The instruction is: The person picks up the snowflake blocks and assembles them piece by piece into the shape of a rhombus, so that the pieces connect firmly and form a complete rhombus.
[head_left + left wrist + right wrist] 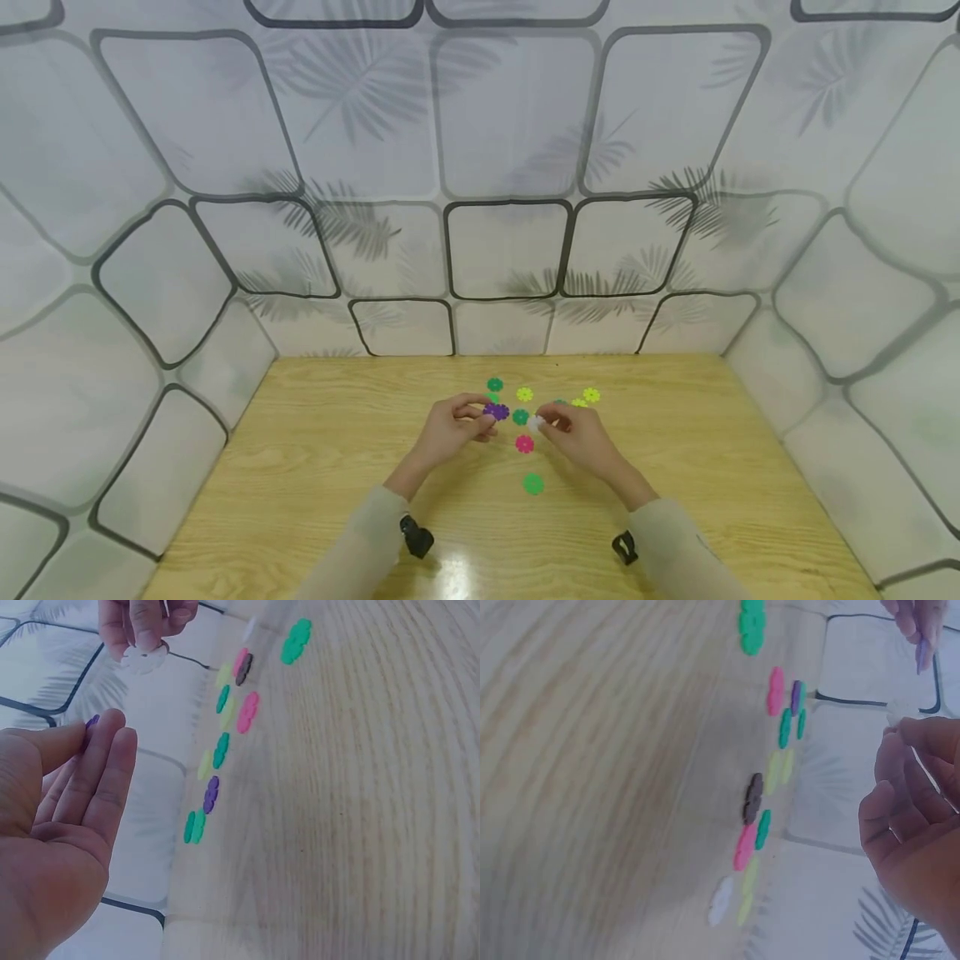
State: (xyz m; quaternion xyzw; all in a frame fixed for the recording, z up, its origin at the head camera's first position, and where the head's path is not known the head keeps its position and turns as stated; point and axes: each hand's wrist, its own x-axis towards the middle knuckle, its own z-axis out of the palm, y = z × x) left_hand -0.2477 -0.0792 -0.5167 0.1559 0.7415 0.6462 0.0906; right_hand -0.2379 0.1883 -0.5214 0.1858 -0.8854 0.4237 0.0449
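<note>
My left hand (450, 432) pinches a purple flower-shaped disc (92, 720) between thumb and fingertips, its other fingers spread loosely. Facing it, my right hand (583, 435) holds a white flower-shaped disc (144, 659) by its edge. The two discs are raised over the table and apart from each other. On the wood beneath lies another purple disc (211, 795). A teal disc (521, 417) and a pink disc (524, 444) lie between the hands in the head view. Closer to me is a green disc (533, 484).
More discs lie scattered toward the back of the wooden table (315, 467), among them a yellow one (591, 395), a brown one (753, 799) and another white one (720, 901). Patterned cloth walls (506, 250) stand at the back and both sides.
</note>
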